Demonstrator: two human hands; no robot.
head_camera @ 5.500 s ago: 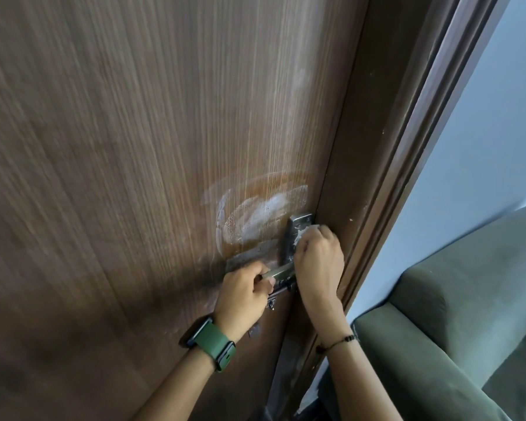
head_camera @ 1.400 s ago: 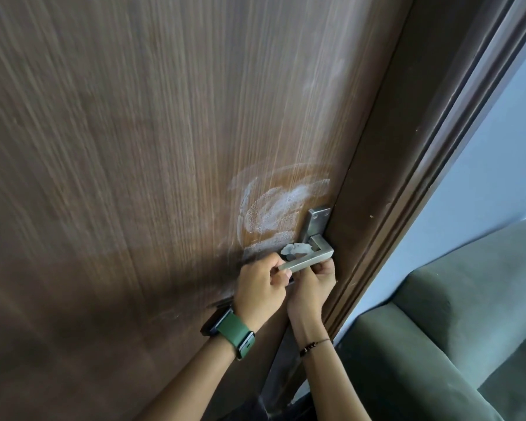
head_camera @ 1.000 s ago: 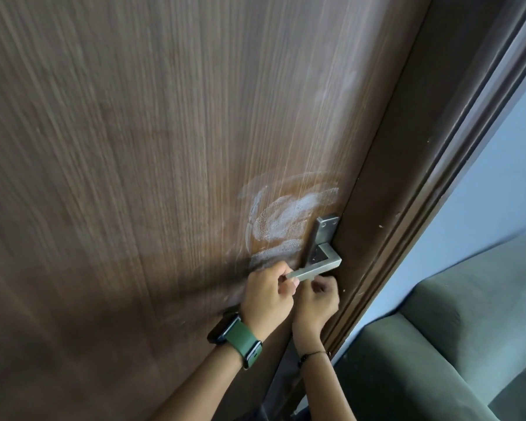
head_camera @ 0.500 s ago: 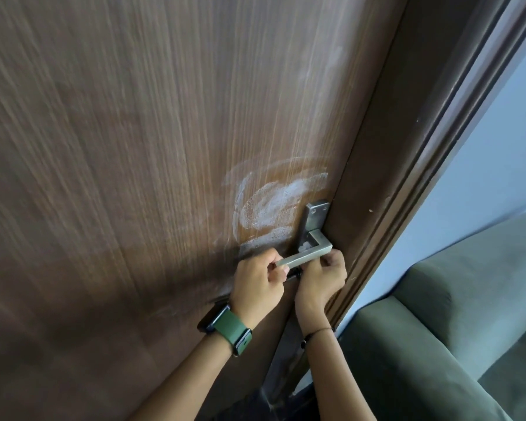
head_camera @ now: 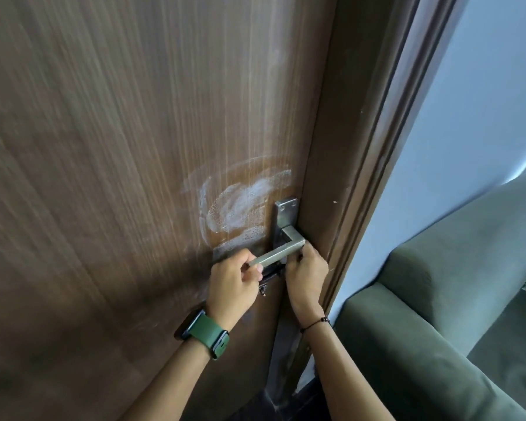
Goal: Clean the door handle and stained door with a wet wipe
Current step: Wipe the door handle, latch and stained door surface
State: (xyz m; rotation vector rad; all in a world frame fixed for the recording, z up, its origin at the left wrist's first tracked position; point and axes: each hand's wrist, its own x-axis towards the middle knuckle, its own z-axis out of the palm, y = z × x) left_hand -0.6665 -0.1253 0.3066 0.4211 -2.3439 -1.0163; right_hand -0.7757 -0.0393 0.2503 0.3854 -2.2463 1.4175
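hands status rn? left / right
Left hand: grips the free end of the door handle.
Right hand: fingers curled under the handle's corner; whether it holds a wipe cannot be told.

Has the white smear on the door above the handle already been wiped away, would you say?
No, the white smear is on the door beside the handle.

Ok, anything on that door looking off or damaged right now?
Yes: a white smeared stain swirls across the wooden door, just left of the metal handle plate. It looks chalky and streaked, not yet wiped. Small pale specks dot the door frame too. The lever handle itself looks intact.
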